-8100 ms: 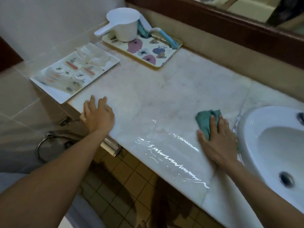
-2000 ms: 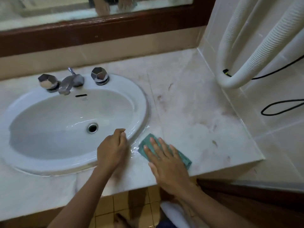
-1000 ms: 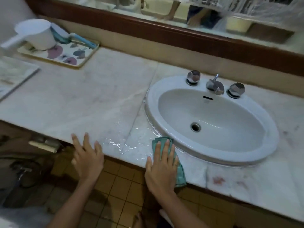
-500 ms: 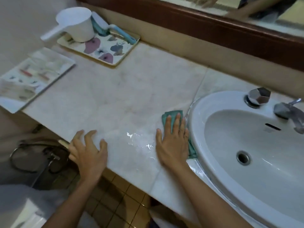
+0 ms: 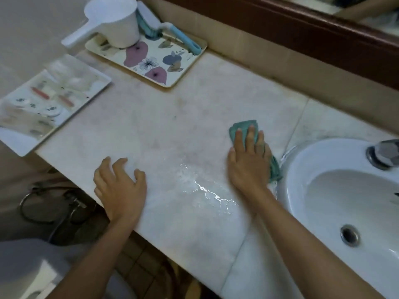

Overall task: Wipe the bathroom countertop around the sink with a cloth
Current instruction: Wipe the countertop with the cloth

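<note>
A folded teal cloth (image 5: pixel 244 126) lies on the pale marble countertop (image 5: pixel 172 130), just left of the white sink (image 5: pixel 345 190). My right hand (image 5: pixel 248 162) presses flat on the cloth, fingers spread over it; most of the cloth is hidden under the palm. My left hand (image 5: pixel 119 188) rests flat at the counter's front edge, fingers apart, holding nothing. A wet streak (image 5: pixel 207 190) glistens between the two hands.
A flowered tray (image 5: pixel 151 59) at the back left carries a white scoop (image 5: pixel 112 20) and a blue-handled brush (image 5: pixel 172 33). A white tray of toiletries (image 5: pixel 43 104) overhangs the counter's left end. A chrome tap handle (image 5: pixel 384 153) sits on the sink rim.
My right hand has pushed the cloth up along the sink's left rim, away from the front edge. My left hand stays at the front edge. The view has shifted left.
</note>
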Motion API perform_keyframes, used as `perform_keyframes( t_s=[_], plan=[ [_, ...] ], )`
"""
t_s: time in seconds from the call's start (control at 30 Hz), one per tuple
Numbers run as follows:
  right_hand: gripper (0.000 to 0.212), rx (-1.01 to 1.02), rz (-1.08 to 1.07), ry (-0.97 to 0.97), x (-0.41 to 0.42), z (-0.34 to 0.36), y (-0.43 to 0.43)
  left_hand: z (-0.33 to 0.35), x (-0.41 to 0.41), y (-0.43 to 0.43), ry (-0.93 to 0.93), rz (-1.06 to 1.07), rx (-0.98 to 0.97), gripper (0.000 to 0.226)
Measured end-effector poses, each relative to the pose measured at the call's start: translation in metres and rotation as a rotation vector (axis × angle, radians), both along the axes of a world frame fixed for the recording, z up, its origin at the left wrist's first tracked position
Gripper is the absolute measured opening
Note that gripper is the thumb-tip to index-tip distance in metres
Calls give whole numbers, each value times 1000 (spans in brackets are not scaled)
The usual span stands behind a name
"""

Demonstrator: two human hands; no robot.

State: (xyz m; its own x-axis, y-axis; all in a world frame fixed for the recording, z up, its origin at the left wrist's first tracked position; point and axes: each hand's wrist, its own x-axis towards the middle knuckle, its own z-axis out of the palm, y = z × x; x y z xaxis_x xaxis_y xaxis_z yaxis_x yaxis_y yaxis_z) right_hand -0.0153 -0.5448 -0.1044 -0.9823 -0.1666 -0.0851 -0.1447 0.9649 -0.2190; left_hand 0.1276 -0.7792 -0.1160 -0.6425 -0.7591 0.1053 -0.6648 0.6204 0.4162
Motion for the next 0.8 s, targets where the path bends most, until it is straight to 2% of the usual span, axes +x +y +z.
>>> perform_keyframes(
  t_s=[0.17,0.27,0.33,0.4,0.5,0.57,0.7,0.8],
  plan=[
    [64,-63,432,-33,156,5,-35,4,4,-1,36,-6,67,45],
    [62,-24,634,-48,164,10,-4,9,10,-6,90,-30,197,41],
    [63,34,583,-40,136,11,19,12,18,-16,119,-84,207,33],
    [65,67,369,-59,87,10,23,9,27,-34,123,-92,148,31],
    [65,83,71,-27,17,9,-10,-1,38,-56,121,-70,111,37],
    [61,86,-1,-23,-17,8,-47,-7,41,-60,176,-94,127,41],
    [60,70,153,-80,-50,11,-137,-15,39,-63,262,-92,132,38],
    [60,50,347,-96,-28,13,-205,-22,38,-67,340,-76,156,34]
  ],
)
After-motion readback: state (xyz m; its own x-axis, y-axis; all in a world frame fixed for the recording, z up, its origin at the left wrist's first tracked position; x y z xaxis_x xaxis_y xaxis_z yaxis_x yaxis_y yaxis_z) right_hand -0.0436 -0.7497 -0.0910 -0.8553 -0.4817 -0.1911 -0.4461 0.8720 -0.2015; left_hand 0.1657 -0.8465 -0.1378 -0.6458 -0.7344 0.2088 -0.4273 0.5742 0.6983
